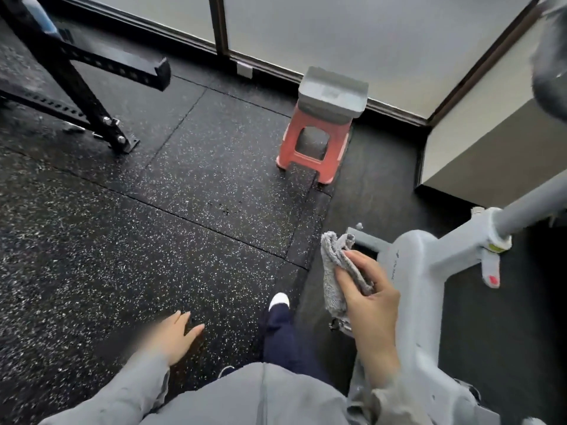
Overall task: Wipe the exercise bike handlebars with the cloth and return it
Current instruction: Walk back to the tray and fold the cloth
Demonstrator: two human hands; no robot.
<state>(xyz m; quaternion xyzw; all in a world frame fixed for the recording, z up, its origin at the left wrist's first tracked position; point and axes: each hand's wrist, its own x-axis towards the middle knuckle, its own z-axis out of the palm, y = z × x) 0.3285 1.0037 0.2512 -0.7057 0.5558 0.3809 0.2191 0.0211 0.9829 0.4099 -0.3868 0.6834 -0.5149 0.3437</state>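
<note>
The right hand (365, 289) pinches the grey cloth (337, 271) just beside the exercise bike (423, 271) frame; the left hand (175, 335) hangs spread. Whether wiping or returning comes next is unclear; the handlebars aren't plainly visible.

The floor (190, 191) is black rubber with little white specks, laid in big squares. A red stool (310, 148) stands on it near the wall. A black metal rack (89, 96) stands on the left. The white bike frame (426, 289) stands on the right.
</note>
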